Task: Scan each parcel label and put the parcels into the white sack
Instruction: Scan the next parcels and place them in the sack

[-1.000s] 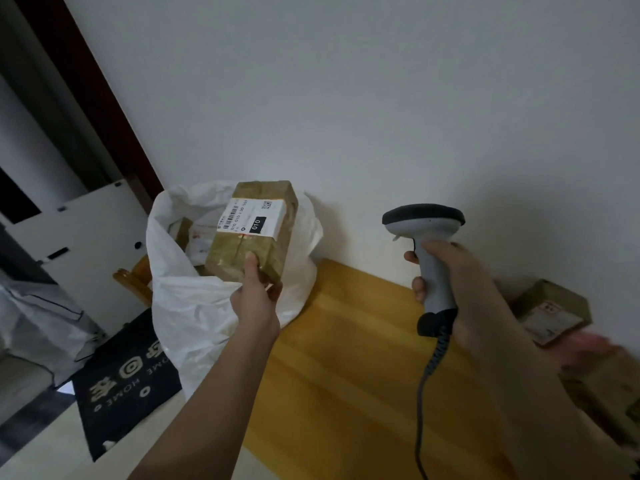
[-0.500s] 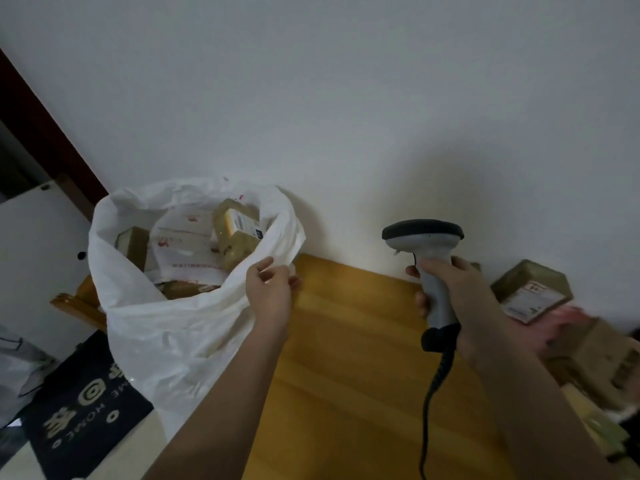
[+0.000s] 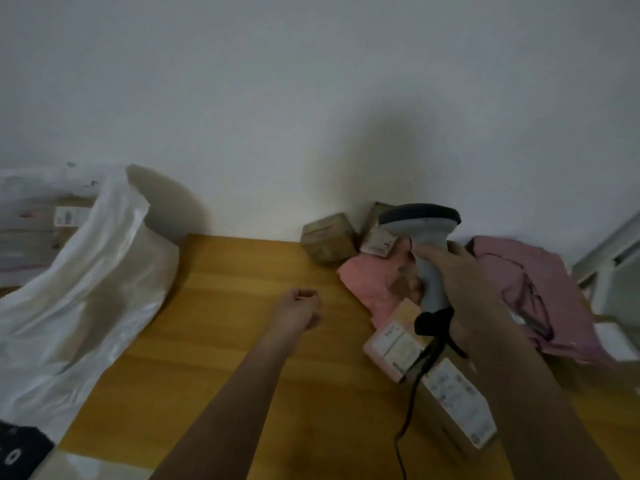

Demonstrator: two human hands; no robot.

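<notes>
over the wooden table (image 3: 221,341), against a plain pale wall (image 3: 311,98), the person's left hand (image 3: 300,308) hangs above bare boards with its fingers (image 3: 306,294) loosely curled inward and nothing in them. the right hand (image 3: 460,282) is wrapped around the grey handle of a barcode scanner (image 3: 420,230), fingers clamped on it, the dark-topped head pointing away toward the wall and a black cable (image 3: 408,403) trailing down from its base toward the near edge. the white sack (image 3: 97,271) slumps at the left end of the table, its mouth open, and a brown parcel with a pale label (image 3: 69,216) shows inside, blurred. at the right, well apart from the sack, the waiting parcels lie in a loose heap: a brown box (image 3: 327,237) by the wall, another labelled box (image 3: 375,237) just beside it and partly behind the scanner head, a pink soft mailer (image 3: 377,282) under the scanner, a pale pink box with a white label (image 3: 391,341) near the right wrist, and a long cardboard box with a printed label (image 3: 457,403) closest to the person. farther right a mauve bag (image 3: 533,285) is crumpled on top of the pile. a dark mat (image 3: 20,448) shows on the floor at the lower left, and a white frame (image 3: 609,258) stands at the far right edge; what it is i cannot tell.
</notes>
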